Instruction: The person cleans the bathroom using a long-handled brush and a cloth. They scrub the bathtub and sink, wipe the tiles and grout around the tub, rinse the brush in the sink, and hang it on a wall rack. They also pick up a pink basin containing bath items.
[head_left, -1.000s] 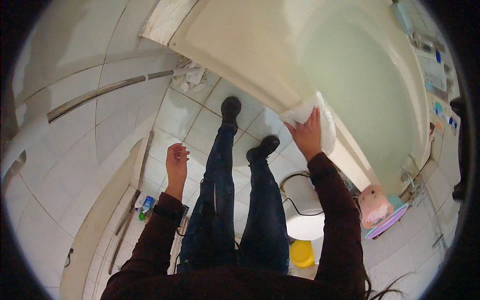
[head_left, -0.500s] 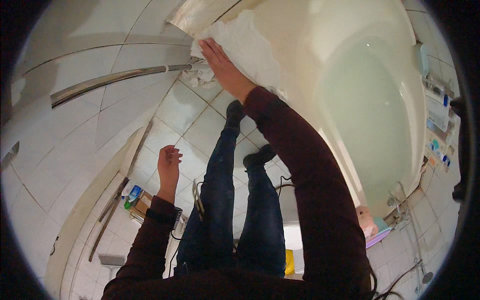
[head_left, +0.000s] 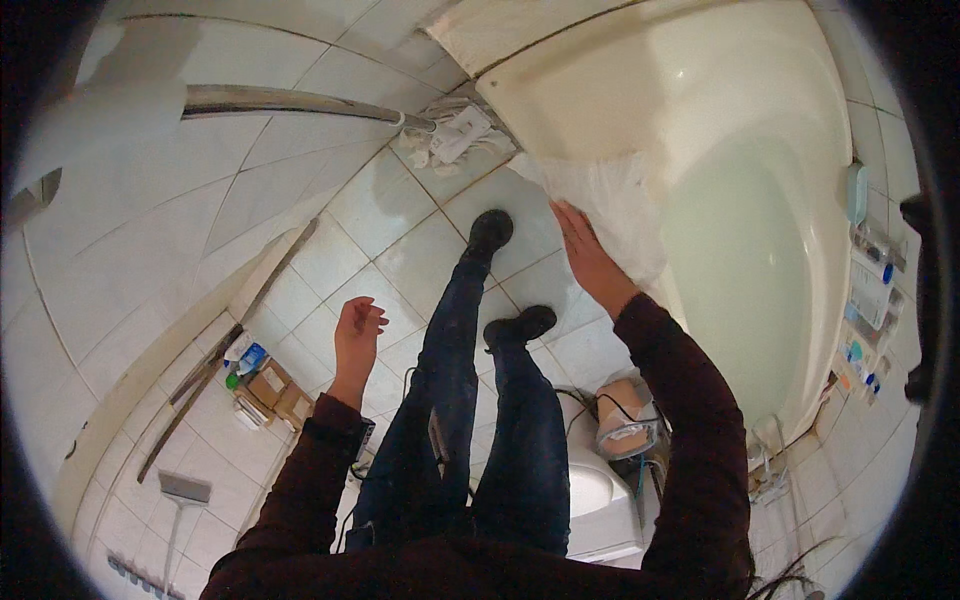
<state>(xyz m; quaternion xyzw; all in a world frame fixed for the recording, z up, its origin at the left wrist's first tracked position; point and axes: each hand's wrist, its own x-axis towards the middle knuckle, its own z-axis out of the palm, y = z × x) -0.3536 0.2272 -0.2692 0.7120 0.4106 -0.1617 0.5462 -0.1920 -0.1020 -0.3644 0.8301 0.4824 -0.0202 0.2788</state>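
Observation:
My right hand (head_left: pixel 592 262) lies flat, fingers stretched out, against a white cloth (head_left: pixel 612 200) draped over the near edge of the cream bathtub (head_left: pixel 735 60). The cloth hangs partly over the rim beside the floor, and its underside is hidden. My left hand (head_left: pixel 358 335) hovers over the tiled floor, loosely curled with the fingers a little apart and nothing in it. Greenish water (head_left: pixel 750 270) stands in the tub to the right of the cloth.
Crumpled white paper or cloth (head_left: pixel 458 135) lies in the corner by the tub, under a metal rail (head_left: pixel 300 102). Bottles (head_left: pixel 872 290) line the tub's far ledge. Boxes (head_left: pixel 270 390) stand at left, a squeegee-like tool (head_left: pixel 185 490) below them. A white toilet (head_left: pixel 595 500) is near my legs.
My right hand has slid the cloth along the tub edge toward me and to the right, uncovering the tub's far corner. The left hand stays empty. The view has shifted.

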